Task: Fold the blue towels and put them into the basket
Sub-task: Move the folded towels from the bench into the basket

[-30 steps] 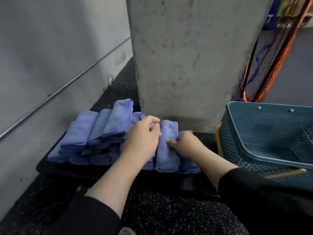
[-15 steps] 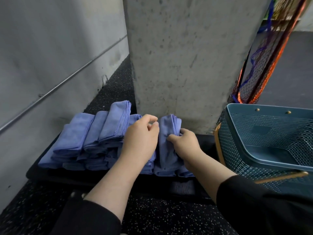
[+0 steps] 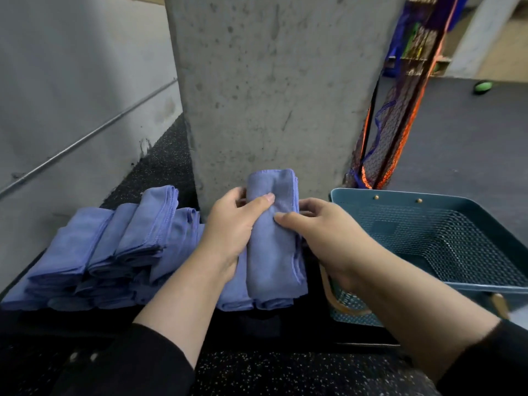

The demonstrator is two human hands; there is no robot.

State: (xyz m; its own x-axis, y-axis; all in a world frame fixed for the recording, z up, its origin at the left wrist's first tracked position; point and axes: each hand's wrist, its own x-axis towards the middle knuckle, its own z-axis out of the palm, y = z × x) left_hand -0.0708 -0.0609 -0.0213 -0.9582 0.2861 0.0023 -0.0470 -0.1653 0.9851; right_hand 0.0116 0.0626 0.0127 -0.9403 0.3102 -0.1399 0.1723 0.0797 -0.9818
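concrete pillar (image 3: pixel 271 90) behind; left hand (image 3: pixel 231 227) and right hand (image 3: pixel 323 235) pinch a folded towel (image 3: pixel 274 241) above the pile (image 3: pixel 108 252). carry it level (folds intact) into the empty-looking basket (image 3: pixel 428 238) just right.

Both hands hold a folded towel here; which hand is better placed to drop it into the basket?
Right. The right hand grips the folded towel on the side nearest the basket, which looks empty. The left hand sits toward the stacked towels, farther off.
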